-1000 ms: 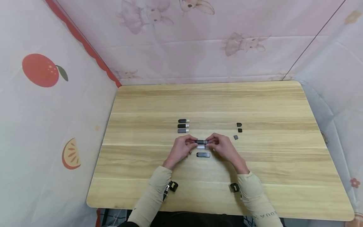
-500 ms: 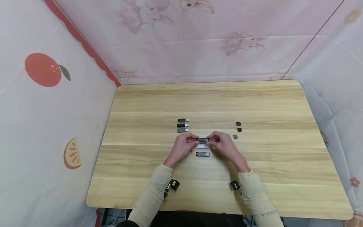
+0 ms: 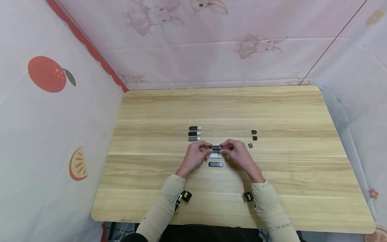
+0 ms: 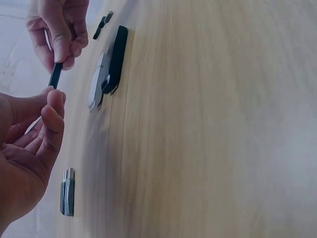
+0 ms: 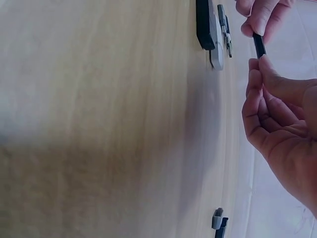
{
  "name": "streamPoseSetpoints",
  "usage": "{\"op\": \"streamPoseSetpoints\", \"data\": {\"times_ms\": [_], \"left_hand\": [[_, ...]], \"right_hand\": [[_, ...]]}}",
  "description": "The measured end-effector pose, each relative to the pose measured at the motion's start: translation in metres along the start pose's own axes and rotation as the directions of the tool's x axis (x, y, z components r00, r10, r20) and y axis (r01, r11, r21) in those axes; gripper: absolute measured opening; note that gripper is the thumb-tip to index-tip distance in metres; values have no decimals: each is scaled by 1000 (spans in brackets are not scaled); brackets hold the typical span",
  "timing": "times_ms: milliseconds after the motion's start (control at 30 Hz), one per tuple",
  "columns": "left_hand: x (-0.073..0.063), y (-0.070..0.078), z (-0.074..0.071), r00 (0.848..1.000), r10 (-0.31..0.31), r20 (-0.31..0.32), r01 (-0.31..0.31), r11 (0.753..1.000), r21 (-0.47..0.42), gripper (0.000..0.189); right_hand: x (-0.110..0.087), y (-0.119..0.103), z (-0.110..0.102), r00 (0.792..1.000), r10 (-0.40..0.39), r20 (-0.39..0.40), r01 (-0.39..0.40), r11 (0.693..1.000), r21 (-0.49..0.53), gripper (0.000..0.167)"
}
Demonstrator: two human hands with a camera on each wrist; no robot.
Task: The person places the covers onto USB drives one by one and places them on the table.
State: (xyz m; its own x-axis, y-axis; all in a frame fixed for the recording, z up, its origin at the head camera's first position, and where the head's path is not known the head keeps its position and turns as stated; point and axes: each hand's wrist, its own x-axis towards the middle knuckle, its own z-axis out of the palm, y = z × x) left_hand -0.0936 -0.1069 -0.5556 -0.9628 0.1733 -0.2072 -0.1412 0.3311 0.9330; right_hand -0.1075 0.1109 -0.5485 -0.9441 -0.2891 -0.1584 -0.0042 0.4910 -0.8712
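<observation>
Between both hands a dark USB stick [image 3: 216, 148] is held lengthwise above the table. My left hand [image 3: 195, 156] pinches its left end with thumb and fingertips. At the other end, my right hand [image 3: 239, 155] pinches it the same way. Both wrist views show the black stick [image 4: 55, 76] between the fingertips, whose grip hides its ends. Just below the hands lie a silver-white USB stick [image 3: 215, 155] and, nearer the body, a dark grey USB stick [image 3: 216, 164].
Back left, three USB sticks with bare plugs lie stacked in a column: black [image 3: 193, 128], black [image 3: 192, 133] and grey [image 3: 192, 138]. Three small caps, black [image 3: 254, 132], black [image 3: 255, 138] and grey [image 3: 250, 145], lie on the right of the wooden table [image 3: 302, 174].
Both hands have moved slightly away from the body with the stick. The lighter segment near its right end no longer shows; it now looks evenly dark. More of the silver-white stick is visible.
</observation>
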Motion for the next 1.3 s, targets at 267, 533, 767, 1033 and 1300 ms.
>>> {"op": "streamPoseSetpoints", "data": {"times_ms": [267, 533, 767, 1033, 1300], "left_hand": [[3, -1, -4, 1000, 11, 20, -12, 999, 34, 21], [8, -7, -3, 998, 57, 18, -59, 985, 162, 19], [11, -9, -2, 994, 112, -16, -95, 906, 413, 22], [10, -8, 3, 993, 117, -3, -96, 824, 559, 23], [11, -10, 6, 989, 147, 16, -126, 781, 612, 22]], "right_hand": [[4, 2, -3, 999, -5, 33, 6, 999, -34, 21], [5, 8, -6, 998, 10, 56, -6, 997, -78, 26], [7, 12, 0, 999, -24, 37, 27, 997, -78, 27], [8, 16, 2, 999, -31, 33, 36, 985, -170, 27], [12, 19, 5, 999, -12, 42, 20, 980, -197, 25]]}}
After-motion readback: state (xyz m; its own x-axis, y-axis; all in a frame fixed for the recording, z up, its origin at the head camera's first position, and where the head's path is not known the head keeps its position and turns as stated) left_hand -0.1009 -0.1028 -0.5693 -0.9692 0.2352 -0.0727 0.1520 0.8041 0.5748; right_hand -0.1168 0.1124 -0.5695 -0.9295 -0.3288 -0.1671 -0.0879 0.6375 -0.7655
